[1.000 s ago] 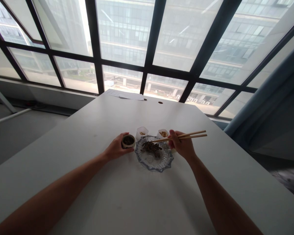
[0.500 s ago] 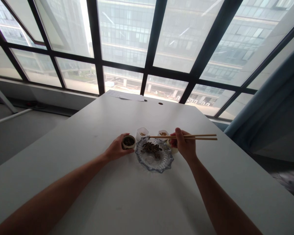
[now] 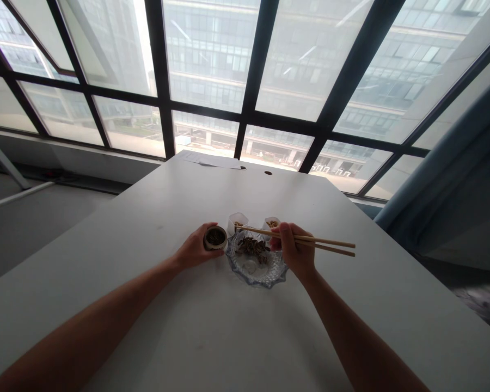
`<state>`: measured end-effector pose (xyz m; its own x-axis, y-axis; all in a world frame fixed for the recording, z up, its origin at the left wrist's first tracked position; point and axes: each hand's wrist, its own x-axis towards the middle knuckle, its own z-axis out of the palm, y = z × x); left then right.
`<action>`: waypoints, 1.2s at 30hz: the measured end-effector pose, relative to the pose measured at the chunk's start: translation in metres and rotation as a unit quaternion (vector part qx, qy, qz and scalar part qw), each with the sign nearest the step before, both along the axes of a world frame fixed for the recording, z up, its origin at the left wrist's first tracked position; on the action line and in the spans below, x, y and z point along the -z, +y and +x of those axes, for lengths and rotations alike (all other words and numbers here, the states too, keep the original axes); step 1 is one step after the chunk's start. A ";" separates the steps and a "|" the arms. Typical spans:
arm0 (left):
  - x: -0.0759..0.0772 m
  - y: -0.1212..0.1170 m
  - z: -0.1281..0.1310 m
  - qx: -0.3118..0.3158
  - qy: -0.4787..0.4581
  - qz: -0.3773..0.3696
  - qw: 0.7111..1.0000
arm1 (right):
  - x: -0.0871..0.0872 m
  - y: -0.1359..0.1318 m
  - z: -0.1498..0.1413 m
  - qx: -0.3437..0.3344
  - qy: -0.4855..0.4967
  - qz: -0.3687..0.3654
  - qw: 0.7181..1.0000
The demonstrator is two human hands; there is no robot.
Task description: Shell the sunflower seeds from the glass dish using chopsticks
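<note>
My left hand is wrapped round a small round cup with a pale rim and dark bits inside. The cup stands at the left edge of a scalloped clear glass dish. Dark brown, seed-like pieces lie heaped in that dish. My right hand grips a pair of wooden chopsticks, pointing left over the dish. Their tips are by a small clear plastic cup behind the dish. Whether they pinch anything is too small to tell.
A second clear plastic cup with light brown pieces stands behind the dish, partly behind my right hand. Paper sheets lie at the white table's far end, near two round holes. Large windows rise beyond; a blue curtain hangs at right.
My right hand has moved left and slightly down, carrying the chopstick tips left to the plastic cup. It now hides a pale container seen before at the dish's right. My left hand stays put.
</note>
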<state>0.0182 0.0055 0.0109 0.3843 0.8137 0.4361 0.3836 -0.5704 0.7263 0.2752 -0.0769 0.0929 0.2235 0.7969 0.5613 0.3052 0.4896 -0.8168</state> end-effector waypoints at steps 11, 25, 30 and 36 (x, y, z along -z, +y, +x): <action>-0.001 0.000 0.000 0.008 0.004 0.002 1.000 | 0.004 -0.002 -0.007 0.010 0.001 0.039 0.999; 0.000 0.000 0.000 0.000 0.008 -0.011 1.000 | -0.005 0.001 0.015 -0.023 -0.071 -0.052 0.996; 0.000 0.000 0.000 -0.013 0.013 -0.030 0.999 | -0.012 0.003 0.026 -0.083 -0.222 -0.084 0.968; -0.001 0.001 0.001 -0.021 0.013 -0.033 0.999 | -0.009 0.002 0.028 -0.099 -0.266 -0.075 0.956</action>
